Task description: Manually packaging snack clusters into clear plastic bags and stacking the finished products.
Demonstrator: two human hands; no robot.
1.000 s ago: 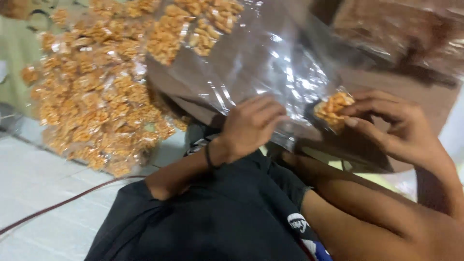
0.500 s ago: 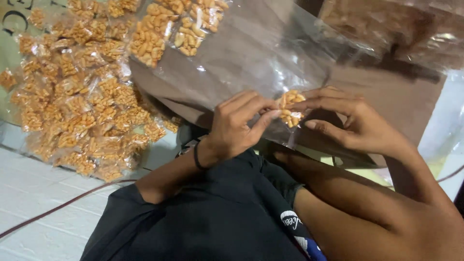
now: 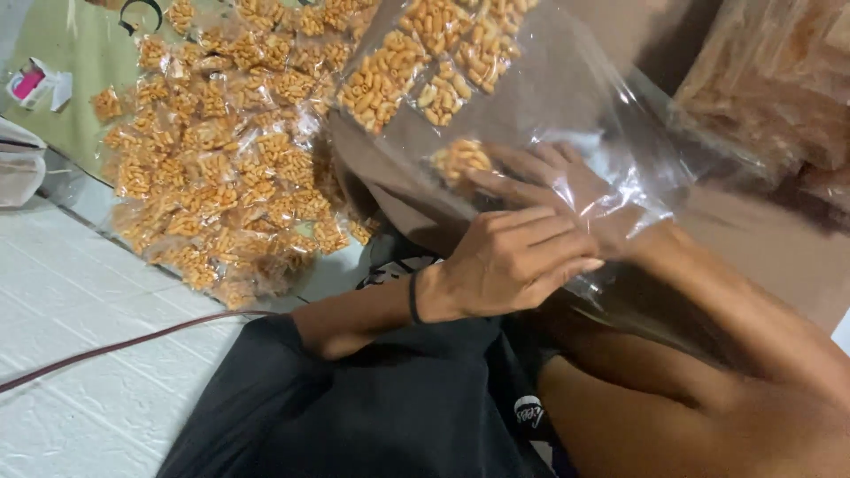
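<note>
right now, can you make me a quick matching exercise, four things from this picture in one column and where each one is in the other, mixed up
Things:
1. left hand
2. right hand
3. heap of small snack packets
4. dark cord

Places:
a. on the green mat, upper left
b. inside the big clear bag, on a small packet
c. across the white floor, lower left
d. gripping the clear bag's mouth from outside

Pairs: 1-d, 2-b, 3-a, 4-c

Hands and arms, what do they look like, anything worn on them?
Both arms are bare, with no sleeves or gloves. The left hand has a thin dark band around its wrist. The right hand shows through clear plastic and wears nothing visible.
</note>
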